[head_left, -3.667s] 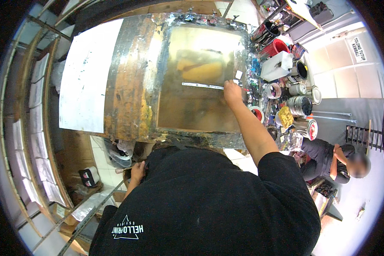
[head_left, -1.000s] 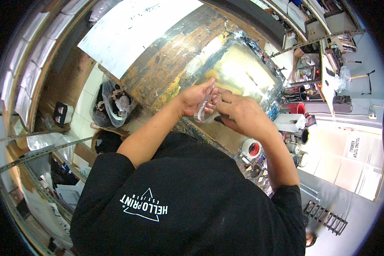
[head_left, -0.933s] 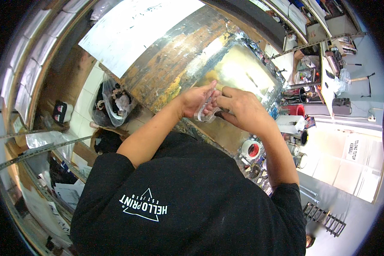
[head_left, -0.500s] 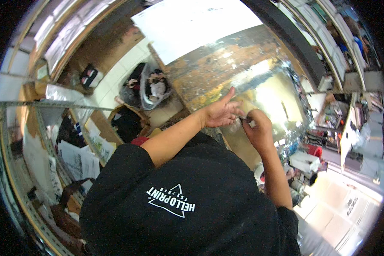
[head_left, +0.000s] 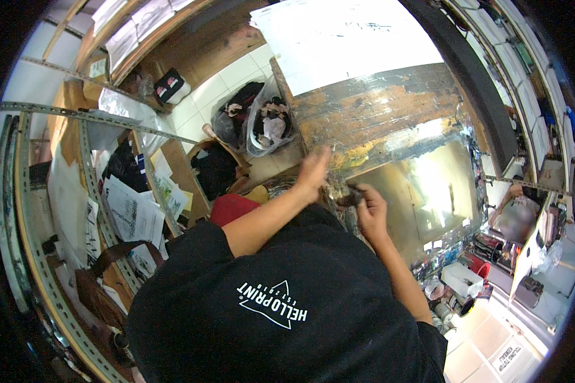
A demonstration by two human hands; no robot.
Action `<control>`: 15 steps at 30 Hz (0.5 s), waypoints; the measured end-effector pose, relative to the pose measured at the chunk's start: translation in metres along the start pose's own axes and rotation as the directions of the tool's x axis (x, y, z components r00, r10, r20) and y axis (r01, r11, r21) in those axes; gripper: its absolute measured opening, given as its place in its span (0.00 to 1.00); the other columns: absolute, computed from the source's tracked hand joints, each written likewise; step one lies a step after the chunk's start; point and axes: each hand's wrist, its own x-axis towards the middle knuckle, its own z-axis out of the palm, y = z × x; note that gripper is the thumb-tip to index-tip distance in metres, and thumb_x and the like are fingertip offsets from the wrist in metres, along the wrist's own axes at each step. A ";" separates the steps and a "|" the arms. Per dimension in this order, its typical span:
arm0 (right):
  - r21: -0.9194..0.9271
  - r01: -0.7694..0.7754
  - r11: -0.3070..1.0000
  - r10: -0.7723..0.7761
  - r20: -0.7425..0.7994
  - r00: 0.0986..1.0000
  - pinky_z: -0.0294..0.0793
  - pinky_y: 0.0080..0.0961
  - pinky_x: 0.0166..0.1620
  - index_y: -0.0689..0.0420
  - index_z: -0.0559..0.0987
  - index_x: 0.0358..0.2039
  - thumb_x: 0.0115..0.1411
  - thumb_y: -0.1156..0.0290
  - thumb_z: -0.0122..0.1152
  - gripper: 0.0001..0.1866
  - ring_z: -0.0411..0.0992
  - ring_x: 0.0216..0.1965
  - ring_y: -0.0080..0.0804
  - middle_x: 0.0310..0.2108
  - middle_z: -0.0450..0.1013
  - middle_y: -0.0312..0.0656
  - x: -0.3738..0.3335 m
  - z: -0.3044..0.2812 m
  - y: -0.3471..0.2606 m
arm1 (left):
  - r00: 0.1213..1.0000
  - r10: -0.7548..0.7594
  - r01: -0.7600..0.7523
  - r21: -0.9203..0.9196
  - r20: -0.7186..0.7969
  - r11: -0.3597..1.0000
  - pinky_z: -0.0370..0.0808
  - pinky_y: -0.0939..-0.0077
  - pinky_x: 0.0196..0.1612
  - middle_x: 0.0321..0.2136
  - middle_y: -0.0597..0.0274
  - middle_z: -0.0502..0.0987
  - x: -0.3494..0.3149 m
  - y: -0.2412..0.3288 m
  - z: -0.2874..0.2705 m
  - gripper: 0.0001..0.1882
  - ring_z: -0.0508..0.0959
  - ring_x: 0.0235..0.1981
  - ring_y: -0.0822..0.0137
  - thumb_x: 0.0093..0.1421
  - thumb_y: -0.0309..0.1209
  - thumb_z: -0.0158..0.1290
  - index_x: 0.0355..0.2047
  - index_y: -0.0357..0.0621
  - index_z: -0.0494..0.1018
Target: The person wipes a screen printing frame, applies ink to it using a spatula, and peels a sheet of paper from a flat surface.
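My right hand (head_left: 372,209) is closed round a small, dark, rag-like lump (head_left: 349,195), held over the near left edge of a worn work table (head_left: 390,96). What exactly the lump is, I cannot make out. To its left, my left hand (head_left: 313,173) is blurred by motion. Its fingers look stretched out, with nothing seen in them, and it is apart from the lump. A shiny, yellowish panel (head_left: 399,198) lies on the table just beyond my right hand.
White sheets (head_left: 358,41) cover the table's far end. Clear bags of dark and pale scraps (head_left: 271,127) stand on the floor at left, near a box with black cloth (head_left: 214,169). A metal shelf with papers (head_left: 134,210) is at far left. A white container (head_left: 461,279) stands right.
The whole view has shifted. My right hand has moved left, off the panel toward the table's near edge, with the dark lump now showing more. My left hand has turned and drawn back from it.
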 end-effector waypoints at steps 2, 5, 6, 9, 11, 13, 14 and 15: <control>0.209 -0.104 0.972 0.134 -0.134 0.982 0.76 0.26 0.41 0.67 0.74 0.47 0.68 0.77 0.46 0.12 0.76 0.33 0.29 0.34 0.78 0.44 0.006 -0.005 0.007 | 0.969 0.208 -0.216 -0.048 -0.133 0.975 0.55 0.76 0.17 0.15 0.74 0.61 0.033 0.008 -0.048 0.28 0.61 0.16 0.77 0.68 0.57 0.41 0.29 0.45 0.72; 0.069 -0.249 0.966 0.257 -0.154 0.954 0.75 0.27 0.44 0.66 0.74 0.48 0.66 0.78 0.47 0.12 0.75 0.39 0.28 0.38 0.77 0.43 0.016 -0.025 0.015 | 0.920 0.301 -0.330 -0.083 -0.251 0.940 0.58 0.80 0.21 0.22 0.70 0.74 0.080 0.030 -0.101 0.23 0.64 0.19 0.77 0.68 0.49 0.40 0.33 0.44 0.74; 0.065 -0.278 0.959 0.285 -0.173 0.943 0.75 0.27 0.45 0.65 0.74 0.48 0.65 0.79 0.47 0.13 0.75 0.40 0.28 0.38 0.76 0.43 0.010 -0.031 0.024 | 0.930 0.250 -0.277 -0.069 -0.269 0.958 0.59 0.80 0.23 0.27 0.68 0.78 0.088 0.049 -0.103 0.21 0.65 0.20 0.76 0.67 0.46 0.41 0.35 0.43 0.75; -0.049 -0.314 0.948 0.306 -0.126 0.944 0.74 0.27 0.47 0.65 0.73 0.49 0.61 0.82 0.46 0.16 0.75 0.43 0.29 0.41 0.76 0.42 -0.006 -0.040 0.042 | 0.960 0.221 -0.245 -0.131 -0.174 0.961 0.66 0.75 0.29 0.30 0.64 0.76 0.178 0.042 -0.163 0.21 0.71 0.32 0.71 0.63 0.46 0.47 0.44 0.44 0.77; -0.250 -0.295 0.922 0.291 -0.055 0.955 0.74 0.28 0.48 0.65 0.73 0.50 0.59 0.83 0.45 0.18 0.74 0.43 0.30 0.41 0.76 0.42 -0.021 -0.047 0.039 | 0.935 0.275 -0.295 -0.064 -0.224 0.953 0.74 0.70 0.36 0.32 0.61 0.75 0.208 0.042 -0.167 0.16 0.74 0.33 0.68 0.58 0.31 0.56 0.47 0.42 0.75; -0.377 -0.262 0.889 0.294 0.030 0.955 0.74 0.30 0.48 0.64 0.75 0.48 0.55 0.79 0.50 0.18 0.75 0.43 0.38 0.41 0.77 0.47 -0.023 -0.049 0.013 | 0.658 0.703 -0.138 0.874 -0.270 0.465 0.78 0.62 0.41 0.43 0.52 0.76 0.243 0.022 -0.226 0.29 0.80 0.43 0.57 0.53 0.20 0.58 0.56 0.34 0.64; -0.411 -0.337 0.847 0.370 0.000 0.929 0.73 0.32 0.50 0.63 0.76 0.46 0.54 0.77 0.52 0.18 0.75 0.45 0.43 0.42 0.76 0.51 -0.033 -0.054 -0.003 | 0.714 0.628 -0.183 0.783 -0.309 0.594 0.78 0.62 0.42 0.42 0.48 0.76 0.238 0.025 -0.196 0.30 0.80 0.43 0.55 0.52 0.20 0.59 0.56 0.34 0.63; -0.437 -0.411 0.800 0.444 -0.028 0.896 0.72 0.35 0.52 0.63 0.77 0.45 0.52 0.74 0.55 0.18 0.75 0.47 0.48 0.44 0.76 0.55 -0.045 -0.059 -0.010 | 0.766 0.544 -0.207 0.669 -0.344 0.714 0.78 0.63 0.43 0.42 0.44 0.76 0.230 0.027 -0.165 0.31 0.80 0.43 0.54 0.51 0.19 0.59 0.56 0.33 0.61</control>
